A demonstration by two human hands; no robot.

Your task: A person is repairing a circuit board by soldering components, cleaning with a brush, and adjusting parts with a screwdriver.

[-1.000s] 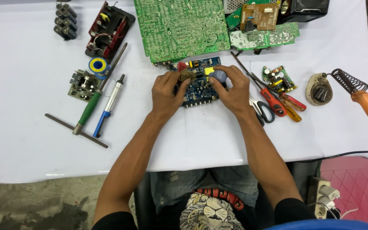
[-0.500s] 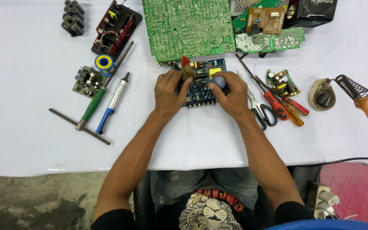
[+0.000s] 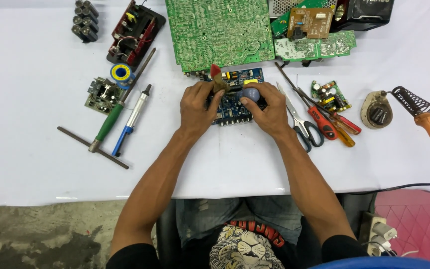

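A small blue circuit board (image 3: 236, 99) lies flat on the white table (image 3: 36, 164), just below a large green board. My left hand (image 3: 197, 107) rests on its left edge and pinches a short brown tool with a red tip (image 3: 216, 77), possibly a brush, held against the board's top left. My right hand (image 3: 270, 110) covers the board's right side and grips a rounded blue-grey object (image 3: 250, 93) pressed to the board. Both hands hide much of the board.
A large green circuit board (image 3: 220, 32) and smaller boards (image 3: 314, 47) lie behind. On the right are scissors (image 3: 302, 122), red and orange screwdrivers (image 3: 330, 123), a round tin (image 3: 376, 114) and a soldering iron (image 3: 426, 119). On the left are a blue pump tool (image 3: 130, 119), a green-handled screwdriver (image 3: 109, 123) and a T-bar (image 3: 93, 148).
Both hands stay on the blue board with the same things in them. The red-tipped tool has shifted slightly up the board, and the view has drifted a little.
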